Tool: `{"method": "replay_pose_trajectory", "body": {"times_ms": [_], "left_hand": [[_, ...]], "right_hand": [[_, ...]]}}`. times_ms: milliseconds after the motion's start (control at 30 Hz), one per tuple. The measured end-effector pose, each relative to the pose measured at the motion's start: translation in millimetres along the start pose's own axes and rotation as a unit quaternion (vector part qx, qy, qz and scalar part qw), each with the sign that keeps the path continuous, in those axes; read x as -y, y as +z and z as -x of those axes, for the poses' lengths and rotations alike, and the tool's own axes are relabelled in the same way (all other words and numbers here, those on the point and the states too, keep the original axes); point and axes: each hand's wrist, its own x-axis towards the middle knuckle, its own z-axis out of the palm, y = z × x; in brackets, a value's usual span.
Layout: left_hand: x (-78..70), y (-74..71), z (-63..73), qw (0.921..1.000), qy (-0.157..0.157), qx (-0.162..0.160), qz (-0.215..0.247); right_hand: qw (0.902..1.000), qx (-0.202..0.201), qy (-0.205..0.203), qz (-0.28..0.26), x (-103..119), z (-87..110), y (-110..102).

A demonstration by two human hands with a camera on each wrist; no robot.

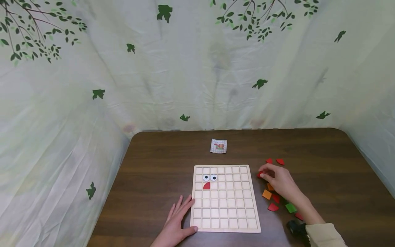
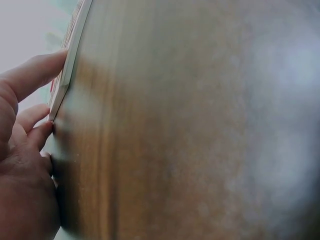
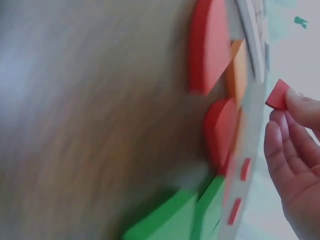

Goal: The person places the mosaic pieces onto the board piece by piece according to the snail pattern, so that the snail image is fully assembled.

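Red tile (image 3: 276,95) is pinched by the right hand (image 1: 279,181), right of one grid board (image 1: 234,203) carrying two eye tiles (image 1: 206,178) and one red quarter-circle tile (image 1: 206,186). The left hand (image 1: 180,221), fingers extended, touches the board. Two orange tiles (image 1: 266,195) lie nearby; green tiles (image 3: 167,217), cut off in the right-wrist view, defy counting.

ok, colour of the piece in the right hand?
Red. The piece, pinched by the right hand, shows best in the right wrist view.

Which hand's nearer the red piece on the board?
Left: left hand is left of the red piece, touching the board; right hand is farther, right of the board.
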Motion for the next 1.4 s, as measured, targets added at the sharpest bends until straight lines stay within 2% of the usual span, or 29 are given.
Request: {"method": "replay_pose_trajectory", "body": {"times_ms": [333,567,833,967,1167,1400], "left_hand": [[0.1,0.0,-1.0,1.0000,-0.005,0.004,-0.001],[-0.1,-0.2,-1.2,1.0000,-0.006,0.004,-0.002],[-2.4,-0.4,0.3,1.0000,0.006,-0.004,0.006],[-3.2,-0.3,0.6,1.0000,0.007,-0.004,0.004],[-3.5,-0.7,-1.3,0.9999,-0.008,0.006,-0.002],[-3.6,-0.8,-1.5,1.0000,-0.006,0.007,-0.002]], "right_hand": [[0.9977,0.028,-0.036,-0.051,28,-4.4,20],[0.9948,0.047,-0.043,-0.080,43,-8.2,41],[0.9936,0.069,-0.028,-0.085,60,-14.0,64],[0.9907,0.081,-0.058,-0.093,68,-19.5,74],[0.9863,0.097,-0.101,-0.087,79,-27.0,82],[0.9833,0.129,-0.114,-0.060,93,-35.8,90]]}}
